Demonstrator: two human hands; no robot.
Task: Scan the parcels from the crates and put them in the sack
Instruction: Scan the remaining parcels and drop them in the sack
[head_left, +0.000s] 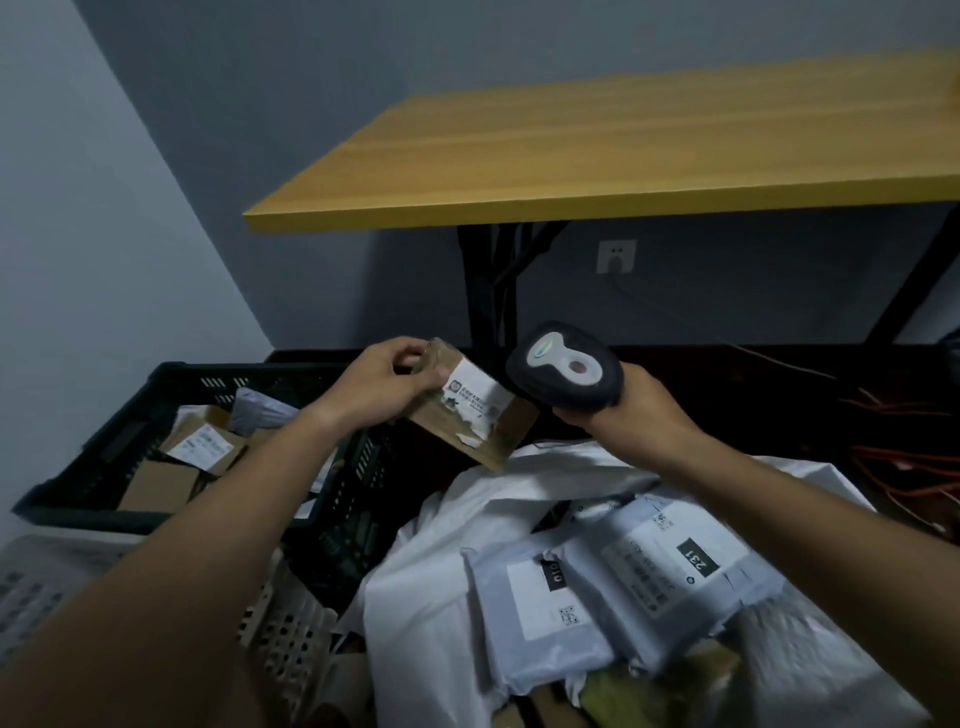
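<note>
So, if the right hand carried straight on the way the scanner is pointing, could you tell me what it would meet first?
Most likely the cardboard box gripped by the left hand. The right hand aims the scanner up and left, nearly at the box's labelled end, though the depth between them is unclear.

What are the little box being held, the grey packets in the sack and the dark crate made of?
The box looks like brown cardboard, matt, with glossy tape and a torn paper label. The grey packets seem to be thin plastic mailers, smooth and wrinkled. The dark crate appears to be moulded hard plastic with vent slots.
</note>
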